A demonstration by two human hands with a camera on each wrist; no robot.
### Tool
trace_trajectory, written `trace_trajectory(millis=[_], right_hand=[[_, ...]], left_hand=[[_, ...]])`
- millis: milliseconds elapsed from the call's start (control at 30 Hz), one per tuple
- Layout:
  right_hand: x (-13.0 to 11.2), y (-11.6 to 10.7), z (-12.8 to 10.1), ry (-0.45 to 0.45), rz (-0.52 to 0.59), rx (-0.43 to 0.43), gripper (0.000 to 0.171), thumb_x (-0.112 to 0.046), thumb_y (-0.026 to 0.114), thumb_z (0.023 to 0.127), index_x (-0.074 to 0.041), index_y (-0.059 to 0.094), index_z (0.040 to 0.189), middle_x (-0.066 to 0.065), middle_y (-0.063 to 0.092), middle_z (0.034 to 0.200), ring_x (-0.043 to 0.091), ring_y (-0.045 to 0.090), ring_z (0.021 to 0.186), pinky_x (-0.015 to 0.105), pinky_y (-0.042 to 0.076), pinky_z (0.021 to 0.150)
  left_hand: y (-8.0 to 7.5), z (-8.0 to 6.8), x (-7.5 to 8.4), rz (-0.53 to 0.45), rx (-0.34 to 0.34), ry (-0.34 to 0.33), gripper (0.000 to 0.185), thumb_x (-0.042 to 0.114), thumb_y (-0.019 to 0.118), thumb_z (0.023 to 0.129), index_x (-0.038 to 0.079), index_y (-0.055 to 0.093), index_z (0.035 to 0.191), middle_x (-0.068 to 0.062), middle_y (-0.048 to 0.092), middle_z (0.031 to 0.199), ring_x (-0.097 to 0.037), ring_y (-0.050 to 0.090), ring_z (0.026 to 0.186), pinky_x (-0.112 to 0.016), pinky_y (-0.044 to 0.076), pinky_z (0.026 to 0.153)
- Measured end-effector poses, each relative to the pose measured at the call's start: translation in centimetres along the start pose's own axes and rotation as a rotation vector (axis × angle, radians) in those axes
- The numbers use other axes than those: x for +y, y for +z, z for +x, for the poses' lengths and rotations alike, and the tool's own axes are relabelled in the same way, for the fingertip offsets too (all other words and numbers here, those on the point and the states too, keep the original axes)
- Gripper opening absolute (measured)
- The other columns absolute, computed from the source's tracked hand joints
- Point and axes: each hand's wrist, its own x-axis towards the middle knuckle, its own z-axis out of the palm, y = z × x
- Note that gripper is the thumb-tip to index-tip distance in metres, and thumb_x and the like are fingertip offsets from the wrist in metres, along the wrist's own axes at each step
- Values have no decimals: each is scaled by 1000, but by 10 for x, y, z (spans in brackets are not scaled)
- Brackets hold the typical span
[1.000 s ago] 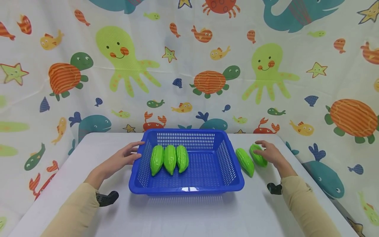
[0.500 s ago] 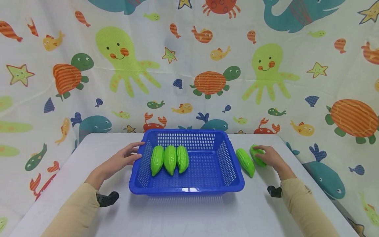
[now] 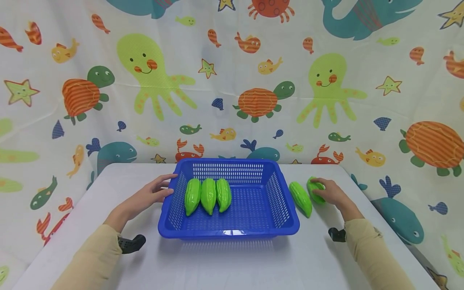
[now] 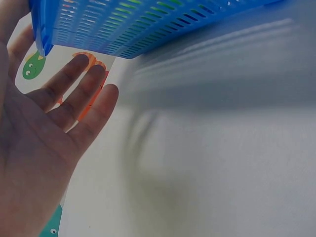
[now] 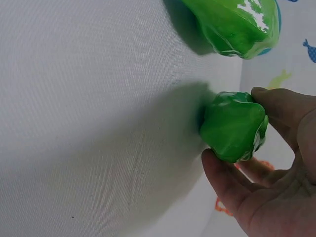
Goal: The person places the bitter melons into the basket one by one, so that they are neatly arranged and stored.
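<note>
My right hand (image 3: pixel 330 191) pinches a green ridged bitter melon (image 5: pixel 232 127) between thumb and fingers at the right of the table; it looks still down on the white surface. Just left of it lies a second bitter melon (image 3: pixel 301 199), apart from the hand. A blue plastic basket (image 3: pixel 232 232) stands in the middle. Three bitter melons (image 3: pixel 208 196) lie side by side in its left half. At the basket's left rim my left hand (image 3: pixel 150 193) touches with its fingertips, and its other fingers (image 4: pixel 79 101) extend loosely below the rim in the left wrist view.
The white table (image 3: pixel 232 266) meets a curtain (image 3: pixel 224 60) printed with sea animals at its back and sides. A dark wrist device (image 3: pixel 131 243) sits on the left wrist, and another dark wrist device (image 3: pixel 336 233) on the right.
My right hand has lowered slightly and its fingers have closed around the right-hand bitter melon. The left hand and the basket stay where they were.
</note>
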Motion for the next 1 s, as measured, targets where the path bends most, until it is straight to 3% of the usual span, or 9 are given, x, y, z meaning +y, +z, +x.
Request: trace_trajectory(millis=[667,1000], right_hand=[[0,1,-2,-20,-66,-6,57,-23,61,95,0,40,144,37,39,135,51,38,118,72,30,101],[3,1,-2,-3,-76,4,61,-29,63,94,-2,41,144,35,41,136,52,38,121,72,31,100]], left_hand=[[0,-1,1,6,7,8,65,44,53,99,27,25,154,-27,32,150,-46,46,128,-57,46,98],[1,0,-1,6,6,17,64,43,54,99,28,25,154,-26,33,150,-46,46,128,-57,47,98]])
